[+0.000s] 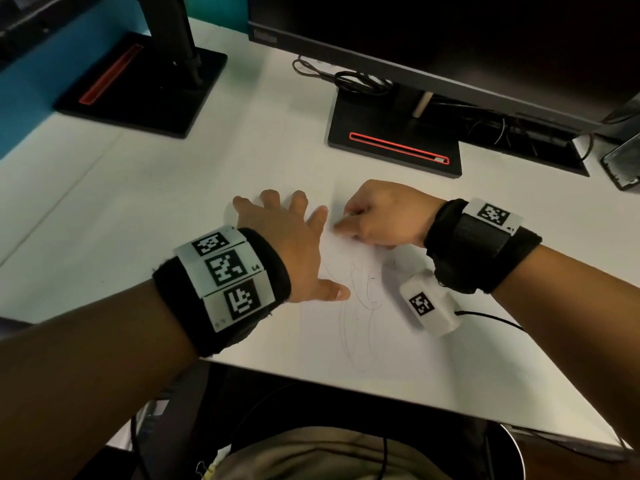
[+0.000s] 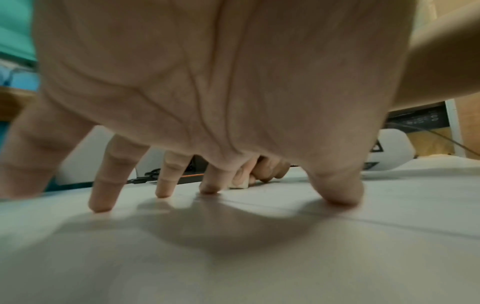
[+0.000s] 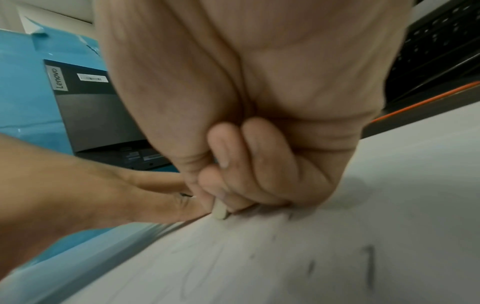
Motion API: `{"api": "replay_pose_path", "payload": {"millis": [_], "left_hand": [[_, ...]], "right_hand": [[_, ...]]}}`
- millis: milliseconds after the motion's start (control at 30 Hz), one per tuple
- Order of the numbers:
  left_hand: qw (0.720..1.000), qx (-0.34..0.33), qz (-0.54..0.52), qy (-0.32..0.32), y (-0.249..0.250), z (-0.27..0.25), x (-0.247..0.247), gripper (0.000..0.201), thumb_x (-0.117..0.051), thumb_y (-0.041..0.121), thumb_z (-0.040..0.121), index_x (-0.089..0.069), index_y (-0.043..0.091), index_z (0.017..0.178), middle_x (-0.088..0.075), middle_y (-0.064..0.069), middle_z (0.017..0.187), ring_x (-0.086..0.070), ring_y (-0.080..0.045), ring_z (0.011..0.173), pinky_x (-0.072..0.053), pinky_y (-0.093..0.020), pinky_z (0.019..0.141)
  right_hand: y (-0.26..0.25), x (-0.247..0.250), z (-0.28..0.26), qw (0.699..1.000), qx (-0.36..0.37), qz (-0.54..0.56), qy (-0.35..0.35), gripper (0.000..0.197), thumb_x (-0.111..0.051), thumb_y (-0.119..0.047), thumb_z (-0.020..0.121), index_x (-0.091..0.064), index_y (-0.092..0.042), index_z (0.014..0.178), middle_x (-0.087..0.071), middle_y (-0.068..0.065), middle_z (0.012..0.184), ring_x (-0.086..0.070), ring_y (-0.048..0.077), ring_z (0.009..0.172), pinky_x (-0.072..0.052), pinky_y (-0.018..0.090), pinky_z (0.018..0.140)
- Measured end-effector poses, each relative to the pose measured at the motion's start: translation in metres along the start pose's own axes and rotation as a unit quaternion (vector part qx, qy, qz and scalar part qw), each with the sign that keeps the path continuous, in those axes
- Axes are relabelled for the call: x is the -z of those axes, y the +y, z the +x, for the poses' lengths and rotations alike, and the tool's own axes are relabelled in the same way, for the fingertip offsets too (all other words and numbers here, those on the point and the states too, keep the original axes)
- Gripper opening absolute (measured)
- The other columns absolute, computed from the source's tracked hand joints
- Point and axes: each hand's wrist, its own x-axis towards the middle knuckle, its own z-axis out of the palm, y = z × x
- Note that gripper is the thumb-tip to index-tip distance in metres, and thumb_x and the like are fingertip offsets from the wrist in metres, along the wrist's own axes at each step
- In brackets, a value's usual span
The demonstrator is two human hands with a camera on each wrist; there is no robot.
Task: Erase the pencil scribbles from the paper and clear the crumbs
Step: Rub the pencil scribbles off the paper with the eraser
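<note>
A white sheet of paper (image 1: 398, 344) lies on the desk, marked with faint pencil scribbles (image 1: 360, 306). My left hand (image 1: 287, 237) is spread on the sheet's left part, its fingertips (image 2: 100, 205) and thumb pressing down. My right hand (image 1: 377, 216) is curled just to its right, pinching a small white eraser (image 3: 220, 211) whose end touches the paper. The eraser (image 2: 240, 184) also shows past the left fingers. Dark crumbs and smudges (image 3: 369, 265) lie on the paper near my right wrist.
A monitor stand with a red slot (image 1: 398, 147) sits just behind the hands under a dark monitor (image 1: 450, 39). A second stand (image 1: 138, 88) is at the back left. Cables (image 1: 346, 77) lie behind. The desk's front edge (image 1: 346, 386) is close to my body.
</note>
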Motion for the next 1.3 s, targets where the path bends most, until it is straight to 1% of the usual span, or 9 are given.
{"api": "replay_pose_path", "payload": {"millis": [267, 367, 500, 633, 733, 900, 1033, 1200, 1300], "left_hand": [[0.999, -0.027, -0.018, -0.016, -0.016, -0.004, 0.000, 0.136, -0.046, 0.101, 0.056, 0.007, 0.028, 0.159, 0.000, -0.013, 0.164, -0.015, -0.041, 0.146, -0.036, -0.058, 0.108], [0.999, -0.019, -0.021, -0.032, -0.012, -0.003, 0.002, 0.138, -0.049, 0.100, 0.057, 0.008, 0.027, 0.159, 0.003, -0.016, 0.163, -0.013, -0.042, 0.146, -0.035, -0.060, 0.109], [0.998, -0.018, -0.028, -0.047, -0.010, -0.001, 0.003, 0.136, -0.053, 0.097, 0.058, 0.008, 0.029, 0.159, 0.004, -0.016, 0.163, -0.013, -0.042, 0.146, -0.035, -0.062, 0.109], [0.998, -0.017, -0.038, -0.053, -0.012, -0.001, 0.001, 0.137, -0.052, 0.099, 0.056, 0.009, 0.030, 0.158, 0.004, -0.015, 0.164, -0.010, -0.042, 0.148, -0.038, -0.064, 0.106], [0.996, -0.016, -0.058, -0.061, -0.013, 0.000, 0.000, 0.136, -0.054, 0.098, 0.056, 0.010, 0.034, 0.157, 0.006, -0.012, 0.164, -0.005, -0.041, 0.149, -0.041, -0.064, 0.104], [0.992, -0.016, -0.094, -0.082, -0.014, 0.001, -0.002, 0.140, -0.058, 0.095, 0.056, 0.019, 0.035, 0.156, 0.021, -0.009, 0.165, 0.015, -0.049, 0.149, -0.032, -0.065, 0.112], [0.991, -0.011, -0.099, -0.090, -0.014, 0.000, 0.000, 0.139, -0.057, 0.096, 0.057, 0.021, 0.036, 0.156, 0.025, -0.008, 0.165, 0.015, -0.047, 0.150, -0.026, -0.067, 0.114], [0.991, -0.009, -0.099, -0.094, -0.014, -0.001, 0.001, 0.139, -0.057, 0.096, 0.057, 0.022, 0.037, 0.155, 0.026, -0.005, 0.165, 0.016, -0.046, 0.150, -0.026, -0.068, 0.111], [0.990, -0.011, -0.100, -0.099, -0.014, -0.002, 0.001, 0.139, -0.056, 0.096, 0.058, 0.023, 0.035, 0.155, 0.027, -0.007, 0.164, 0.017, -0.047, 0.149, -0.025, -0.068, 0.113]], "right_hand": [[0.005, 0.001, 0.003, 0.999, -0.008, 0.007, 0.033, 0.038, -0.058, -0.031, 0.096, -0.070, 0.000, 0.079, -0.067, 0.008, 0.066, -0.055, 0.015, 0.051, -0.049, 0.027, 0.055], [0.000, -0.002, 0.001, 0.999, 0.003, -0.018, 0.039, 0.040, -0.055, -0.031, 0.096, -0.064, 0.000, 0.072, -0.061, 0.009, 0.065, -0.052, 0.017, 0.055, -0.048, 0.036, 0.059], [-0.016, -0.013, -0.007, 0.996, 0.051, -0.068, -0.016, 0.041, -0.054, -0.033, 0.097, -0.054, -0.009, 0.064, -0.050, 0.003, 0.060, -0.045, 0.015, 0.056, -0.039, 0.028, 0.056], [-0.007, 0.005, 0.004, 0.999, 0.002, -0.033, 0.023, 0.039, -0.056, -0.029, 0.094, -0.052, -0.011, 0.061, -0.048, 0.004, 0.057, -0.045, 0.017, 0.051, -0.041, 0.029, 0.055], [-0.013, -0.003, 0.003, 0.997, 0.026, -0.067, 0.013, 0.039, -0.053, -0.031, 0.097, -0.052, -0.011, 0.063, -0.048, 0.005, 0.061, -0.044, 0.017, 0.056, -0.038, 0.031, 0.057], [-0.011, -0.004, 0.003, 0.996, 0.043, -0.076, -0.014, 0.043, -0.054, -0.033, 0.098, -0.051, -0.014, 0.060, -0.046, -0.001, 0.057, -0.042, 0.014, 0.053, -0.036, 0.027, 0.055], [-0.008, 0.006, 0.014, 0.996, 0.024, -0.074, 0.039, 0.042, -0.054, -0.031, 0.096, -0.049, -0.011, 0.059, -0.046, 0.005, 0.058, -0.042, 0.018, 0.053, -0.038, 0.031, 0.055], [-0.014, -0.003, 0.005, 0.993, 0.059, -0.098, -0.034, 0.044, -0.053, -0.034, 0.100, -0.051, -0.014, 0.061, -0.045, -0.001, 0.057, -0.040, 0.014, 0.052, -0.036, 0.026, 0.055], [-0.007, 0.011, 0.011, 0.995, 0.033, -0.089, 0.000, 0.043, -0.055, -0.033, 0.097, -0.049, -0.014, 0.059, -0.045, 0.000, 0.057, -0.042, 0.016, 0.053, -0.037, 0.029, 0.056]]}}
